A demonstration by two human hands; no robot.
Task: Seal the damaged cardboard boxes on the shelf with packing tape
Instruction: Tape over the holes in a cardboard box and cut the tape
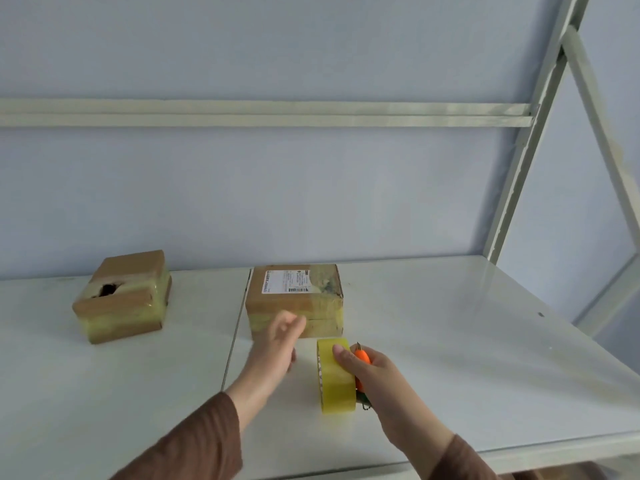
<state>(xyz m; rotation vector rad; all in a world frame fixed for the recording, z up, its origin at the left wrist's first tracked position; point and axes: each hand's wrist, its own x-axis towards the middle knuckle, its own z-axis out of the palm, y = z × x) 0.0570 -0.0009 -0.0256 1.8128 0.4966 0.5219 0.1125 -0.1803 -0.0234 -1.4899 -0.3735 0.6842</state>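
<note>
Two cardboard boxes stand on the white shelf (pixel 450 341). The left box (pixel 121 299) has a dark hole torn in its top and bands of yellowish tape around it. The middle box (pixel 294 296) carries a white shipping label and tape on its right side. My right hand (pixel 370 372) grips a yellow roll of packing tape (pixel 334 379) together with a small orange cutter (pixel 363 356), its blade pointing away from me. My left hand (pixel 277 344) reaches toward the front face of the middle box, fingers loosely extended, holding nothing.
The shelf's grey metal upright (pixel 526 157) and diagonal brace (pixel 602 133) rise at the right. A horizontal rail (pixel 263 112) runs along the blue wall behind. The shelf's front edge (pixel 519 452) lies close to me.
</note>
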